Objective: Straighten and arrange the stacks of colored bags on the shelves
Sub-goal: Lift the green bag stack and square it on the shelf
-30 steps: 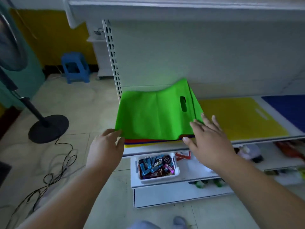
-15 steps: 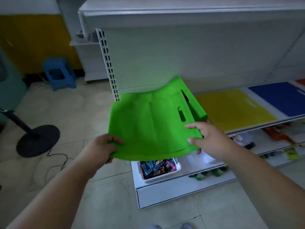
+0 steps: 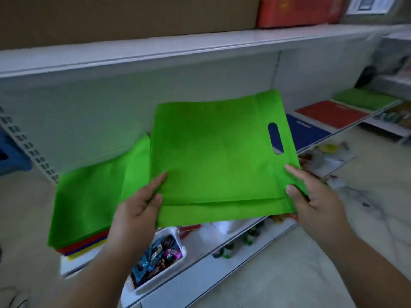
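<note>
A flat bright green bag (image 3: 213, 156) with a cut-out handle slot is lifted above the shelf. My left hand (image 3: 138, 210) pinches its near left edge, thumb on top. My right hand (image 3: 311, 196) pinches its near right corner. Below and to the left, another green bag (image 3: 89, 201) tops a mixed stack (image 3: 84, 245) with red, blue and yellow edges showing on the white shelf (image 3: 75, 263). Further right along the shelf lie a blue stack (image 3: 304, 132), a red stack (image 3: 333, 113) and a green stack (image 3: 364, 98).
A white tray of wrapped sweets (image 3: 155, 258) sits on the lower shelf under my left hand, with small goods beside it. An upper shelf (image 3: 178, 47) carries a cardboard box and a red box. A blue stool (image 3: 9, 154) is at the far left.
Both hands took the top green bag off the mixed stack and raised it, moving it right. Another green bag now shows on that stack. My view swung right and up.
</note>
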`<state>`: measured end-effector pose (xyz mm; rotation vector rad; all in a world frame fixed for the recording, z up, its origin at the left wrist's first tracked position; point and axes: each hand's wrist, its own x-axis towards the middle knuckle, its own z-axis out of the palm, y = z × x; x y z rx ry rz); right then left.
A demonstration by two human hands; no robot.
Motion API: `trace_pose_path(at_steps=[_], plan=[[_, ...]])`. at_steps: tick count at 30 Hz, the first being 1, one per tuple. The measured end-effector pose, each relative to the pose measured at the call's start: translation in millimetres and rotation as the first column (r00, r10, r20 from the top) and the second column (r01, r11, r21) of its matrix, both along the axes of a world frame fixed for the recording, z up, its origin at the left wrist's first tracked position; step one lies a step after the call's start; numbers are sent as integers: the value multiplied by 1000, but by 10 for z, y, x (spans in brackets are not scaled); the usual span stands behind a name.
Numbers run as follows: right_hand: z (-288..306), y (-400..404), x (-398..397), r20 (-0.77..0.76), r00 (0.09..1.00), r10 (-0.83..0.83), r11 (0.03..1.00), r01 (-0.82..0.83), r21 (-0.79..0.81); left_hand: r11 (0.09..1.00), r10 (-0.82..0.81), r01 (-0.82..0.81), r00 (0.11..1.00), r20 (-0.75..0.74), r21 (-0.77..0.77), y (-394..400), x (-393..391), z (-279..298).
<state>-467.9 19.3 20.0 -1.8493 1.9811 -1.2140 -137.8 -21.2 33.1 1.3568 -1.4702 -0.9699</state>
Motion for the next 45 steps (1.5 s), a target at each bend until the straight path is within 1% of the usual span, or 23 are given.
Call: trace_pose_path(at_steps=[3,6,8,12,16,18,20,25,28,30,32,36,40,43,45], plan=[[44,27,-891,17,995,-103,994,103,-37,997,-72,72,997,-23,-8,-238,-961,2],[115,97,-1739,6,976,-217,976,217,-20,990,-137,136,990,-24,-41,-439,-1906,29],[160,142,-2233,30,959,-283,958,284,-28,983,-176,174,984,-29,-49,-592,-2478,67],[121,55,-3144,49,937,-346,937,347,-21,972,-216,219,975,43,-82,-946,-3479,22],[-62,-240,-3971,65,904,-422,906,423,-2,948,-311,314,948,72,-39,-1428,-4340,-116],[-122,-411,-4349,56,886,-460,887,462,-12,929,-362,367,928,85,-51,-1725,-4812,-156],[-131,-534,-4765,57,852,-521,853,521,11,906,-415,421,903,112,-39,-2009,-5337,-164],[30,-570,-5755,73,767,-638,770,634,67,832,-552,555,829,91,-12,-2440,-6606,-97],[-6,-556,-6442,74,721,-689,724,687,54,780,-613,625,775,151,-41,-2610,-7492,-77],[-119,-593,-6924,87,697,-711,703,707,82,760,-627,645,759,175,-76,-2706,-8053,-171],[-241,-701,-7433,98,699,-708,706,703,85,773,-615,629,775,143,-84,-2790,-8563,-283],[-297,-1179,-8520,72,782,-619,784,611,104,841,-538,541,839,82,-16,-3008,-9402,-418],[-186,-1782,-9308,50,854,-518,851,509,131,915,-403,402,912,80,30,-3214,-9877,-325],[-180,-2313,-9726,-2,903,-430,897,427,114,951,-301,298,953,33,78,-3502,-10117,-311],[-197,-2690,-9958,-4,927,-376,918,372,139,965,-243,237,969,39,111,-3715,-10250,-348]])
